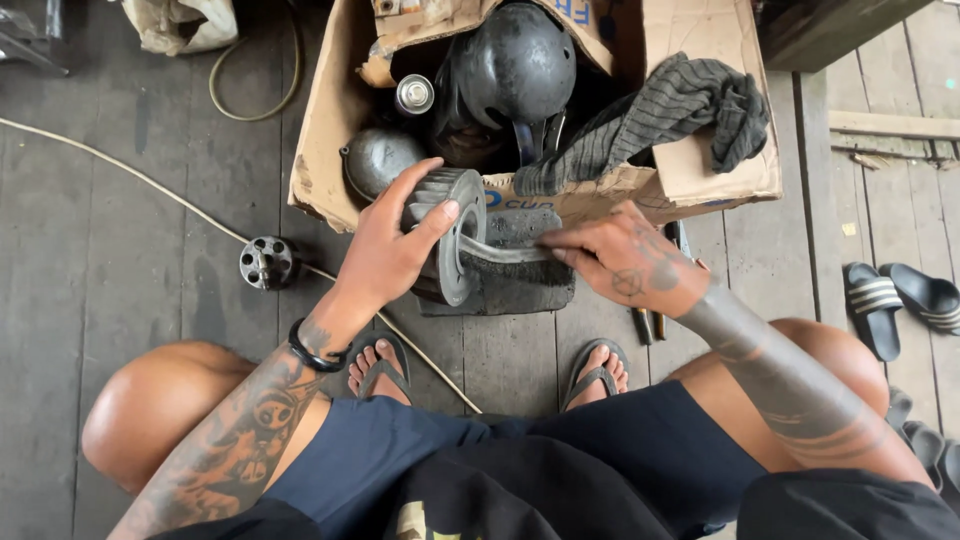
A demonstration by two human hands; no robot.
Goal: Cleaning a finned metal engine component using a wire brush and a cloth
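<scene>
Left hand [385,255] clamps the finned metal cylinder [445,235] upright on its edge atop the dark block [515,285] on the floorboards, steadying it, while the right hand [625,260] pinches a thin strip [500,253] against its face.

Left hand [385,250], tattooed forearm extended forward with a black band at the wrist, fingers and thumb curled in a clamping grasp. Right hand [625,262], tattooed, wrist bent inward, fingertips pinched together toward the left hand.
</scene>
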